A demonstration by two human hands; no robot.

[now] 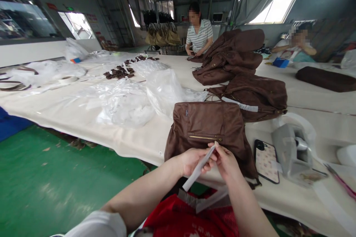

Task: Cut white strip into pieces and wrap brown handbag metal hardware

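Observation:
A folded white strip slants between my hands, its loose lower end pointing down toward my body. Fingers of my left hand are curled behind the strip and closed on it. At the upper end, thumb and fingertips of my right hand pinch it. Just beyond both hands lies a brown leather-look bag with a gold zip across its front. Another white strip hangs in front of the red clothing at my waist.
Past the bag lies another brown bag, then a pile of brown bags. At right are a phone, a tape dispenser and scissors. Clear plastic bags cover the left. A co-worker stands across the table.

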